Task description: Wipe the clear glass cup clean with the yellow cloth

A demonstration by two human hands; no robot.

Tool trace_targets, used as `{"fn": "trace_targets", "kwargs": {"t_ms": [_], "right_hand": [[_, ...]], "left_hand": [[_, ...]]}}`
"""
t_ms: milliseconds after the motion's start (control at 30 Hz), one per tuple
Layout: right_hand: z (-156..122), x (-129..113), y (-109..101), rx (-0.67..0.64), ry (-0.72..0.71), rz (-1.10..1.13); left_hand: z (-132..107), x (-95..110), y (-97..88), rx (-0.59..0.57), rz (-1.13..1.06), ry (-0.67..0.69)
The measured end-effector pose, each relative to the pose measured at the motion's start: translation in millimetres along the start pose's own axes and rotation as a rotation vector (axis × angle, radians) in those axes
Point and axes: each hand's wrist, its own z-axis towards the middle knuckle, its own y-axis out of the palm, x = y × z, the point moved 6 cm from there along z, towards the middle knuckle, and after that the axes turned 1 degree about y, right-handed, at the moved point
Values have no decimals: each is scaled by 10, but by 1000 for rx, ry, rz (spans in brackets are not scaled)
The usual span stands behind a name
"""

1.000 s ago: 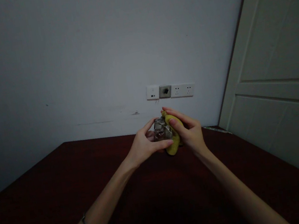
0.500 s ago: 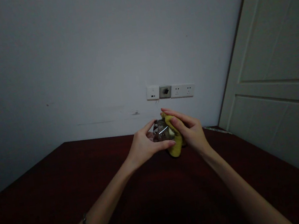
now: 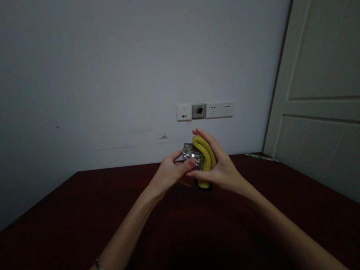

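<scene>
A clear, faceted glass object point(image 3: 189, 151), perhaps an ashtray or small dish, is held above the table between both hands. My left hand point(image 3: 171, 171) is closed on its left side, with the thumb across the near face. On the right side a folded yellow cloth point(image 3: 206, 153) is pressed against the glass. My right hand point(image 3: 224, 169) is wrapped around this cloth, its thumb underneath reaching toward the glass and its fingers over the top. The glass's right part is hidden behind the cloth.
A dark red table point(image 3: 112, 226) spreads beneath my arms up to a pale wall point(image 3: 106, 73). White sockets point(image 3: 220, 109) and a grey switch plate point(image 3: 199, 111) are on the wall. To the right stands a panelled door point(image 3: 335, 84). A thin strip point(image 3: 262, 157) lies near the table's back right edge.
The glass has been turned and tilted in my left hand, whose thumb now crosses its face. My right hand has shifted slightly left, and the cloth is folded more closely against the glass.
</scene>
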Motion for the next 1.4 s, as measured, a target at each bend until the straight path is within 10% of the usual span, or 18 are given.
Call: {"fn": "trace_targets", "kwargs": {"t_ms": [400,967,1233,1400], "right_hand": [[7,284,18,58,359,362],[2,-159,-2,-20,-142,13],[56,143,-41,161,97,267],[15,-142,-49,130,-93,100]], "left_hand": [[-51,182,-85,70,568,248],[-39,159,-55,93,524,364],[-46,155,-4,30,553,465],[-46,166,-4,41,551,473]]}}
